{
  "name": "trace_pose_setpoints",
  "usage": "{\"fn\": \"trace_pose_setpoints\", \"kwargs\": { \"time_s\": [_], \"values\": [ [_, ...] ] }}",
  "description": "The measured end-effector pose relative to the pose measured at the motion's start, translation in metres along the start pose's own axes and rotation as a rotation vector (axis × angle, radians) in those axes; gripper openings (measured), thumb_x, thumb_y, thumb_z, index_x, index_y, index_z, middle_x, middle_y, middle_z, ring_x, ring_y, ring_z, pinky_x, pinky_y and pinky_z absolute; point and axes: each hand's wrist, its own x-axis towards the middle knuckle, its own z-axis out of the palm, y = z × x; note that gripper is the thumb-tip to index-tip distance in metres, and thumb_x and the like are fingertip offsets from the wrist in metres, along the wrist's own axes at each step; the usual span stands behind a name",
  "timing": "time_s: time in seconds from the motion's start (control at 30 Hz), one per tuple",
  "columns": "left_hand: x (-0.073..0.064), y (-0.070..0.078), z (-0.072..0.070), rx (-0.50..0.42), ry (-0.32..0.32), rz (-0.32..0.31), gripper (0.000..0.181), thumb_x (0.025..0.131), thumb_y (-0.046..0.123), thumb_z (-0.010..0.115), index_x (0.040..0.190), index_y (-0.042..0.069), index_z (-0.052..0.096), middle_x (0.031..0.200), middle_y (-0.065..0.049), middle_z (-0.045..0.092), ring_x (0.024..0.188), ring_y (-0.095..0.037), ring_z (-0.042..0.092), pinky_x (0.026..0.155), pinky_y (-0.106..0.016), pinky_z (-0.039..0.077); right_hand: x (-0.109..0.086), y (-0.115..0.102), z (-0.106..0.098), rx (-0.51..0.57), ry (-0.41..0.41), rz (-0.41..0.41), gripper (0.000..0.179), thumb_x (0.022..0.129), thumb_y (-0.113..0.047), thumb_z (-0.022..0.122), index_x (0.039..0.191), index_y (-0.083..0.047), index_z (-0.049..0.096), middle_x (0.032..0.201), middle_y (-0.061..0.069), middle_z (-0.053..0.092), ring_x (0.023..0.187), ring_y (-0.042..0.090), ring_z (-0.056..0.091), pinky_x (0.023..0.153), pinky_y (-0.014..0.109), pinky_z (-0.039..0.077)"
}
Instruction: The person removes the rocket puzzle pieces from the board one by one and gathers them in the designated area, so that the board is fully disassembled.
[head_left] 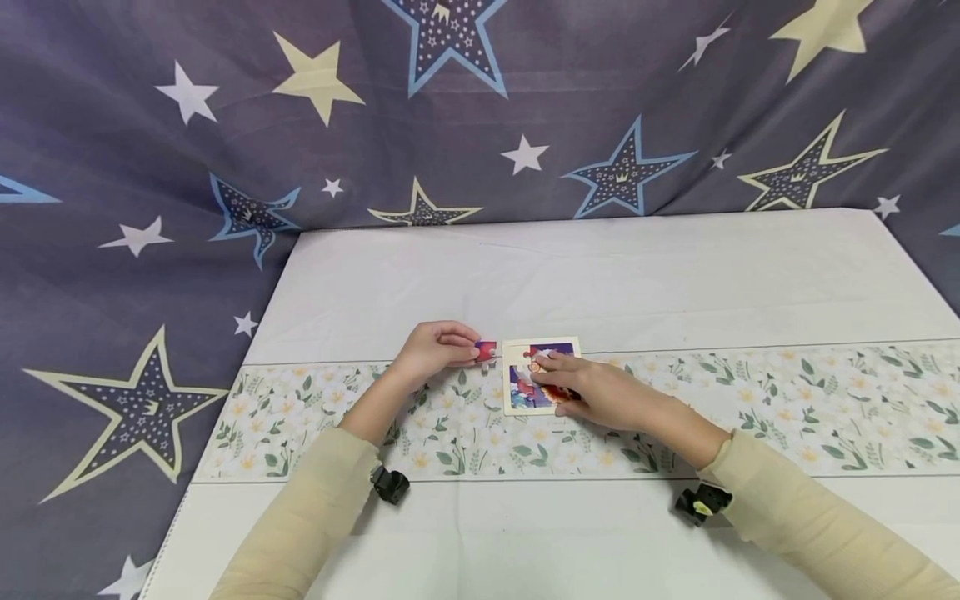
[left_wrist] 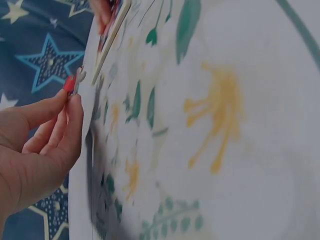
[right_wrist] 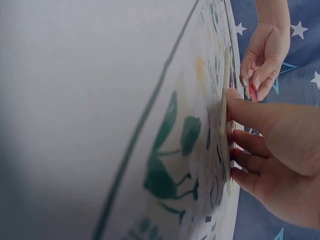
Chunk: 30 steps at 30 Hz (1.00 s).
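Between thumb and fingertips, my left hand (head_left: 437,350) pinches a red and purple jigsaw piece (head_left: 486,350). The left wrist view shows this piece (left_wrist: 71,82) nearly edge-on, raised off the table. Just right of it lies a small square puzzle board (head_left: 517,411) with a pale frame and a colourful picture. Its upper left part shows bare pale backing. My right hand (head_left: 600,390) rests on the board's right side, fingertips touching the picture. In the right wrist view the thumb is at the edge of the board (right_wrist: 223,125) and the other fingers (right_wrist: 245,160) are extended over its face.
The white table (head_left: 600,533) carries a floral printed band (head_left: 750,408) under the board and hands. A dark star-patterned cloth (head_left: 480,133) hangs behind and at the sides. Small black devices (head_left: 390,484) are strapped at both wrists.
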Motion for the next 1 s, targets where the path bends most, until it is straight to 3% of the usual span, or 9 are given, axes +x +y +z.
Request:
{"fn": "trace_pose_setpoints", "kwargs": {
  "time_s": [0.17, 0.4, 0.77, 1.0],
  "values": [
    [-0.003, -0.001, -0.014, -0.143, -0.012, -0.029, 0.03, 0.086, -0.002, 0.067, 0.115, -0.006, 0.062, 0.076, 0.007, 0.069, 0.073, -0.005, 0.069, 0.079, -0.027, 0.059, -0.001, 0.0, 0.001, -0.001, -0.002, -0.001, 0.054, 0.089, -0.028, 0.068, 0.138, -0.012, 0.052, 0.15, 0.013, 0.043, 0.139, 0.033, 0.041, 0.101, 0.049, 0.047],
    [-0.007, -0.004, -0.038, -0.2, -0.011, -0.016, 0.036, 0.088, -0.001, 0.064, 0.122, -0.01, 0.055, 0.078, 0.008, 0.067, 0.075, -0.004, 0.07, 0.081, -0.024, 0.057, -0.001, 0.0, 0.001, -0.001, 0.003, -0.001, 0.054, 0.089, -0.028, 0.068, 0.138, -0.012, 0.053, 0.15, 0.013, 0.043, 0.138, 0.033, 0.042, 0.1, 0.049, 0.048],
    [-0.013, -0.006, -0.075, -0.154, 0.031, 0.005, 0.039, 0.089, -0.001, 0.064, 0.125, -0.011, 0.053, 0.08, 0.01, 0.069, 0.076, -0.003, 0.07, 0.079, -0.02, 0.057, -0.001, 0.001, 0.002, -0.007, 0.013, -0.008, 0.053, 0.089, -0.028, 0.068, 0.137, -0.012, 0.054, 0.148, 0.014, 0.045, 0.138, 0.033, 0.043, 0.099, 0.048, 0.049],
    [-0.017, -0.007, -0.088, -0.034, 0.081, -0.013, 0.038, 0.089, 0.002, 0.065, 0.124, -0.01, 0.056, 0.082, 0.008, 0.067, 0.077, -0.003, 0.069, 0.084, -0.025, 0.057, -0.001, 0.002, 0.003, -0.011, 0.019, -0.014, 0.053, 0.089, -0.028, 0.068, 0.138, -0.012, 0.053, 0.149, 0.013, 0.045, 0.138, 0.032, 0.043, 0.1, 0.047, 0.049]
  ]
}}
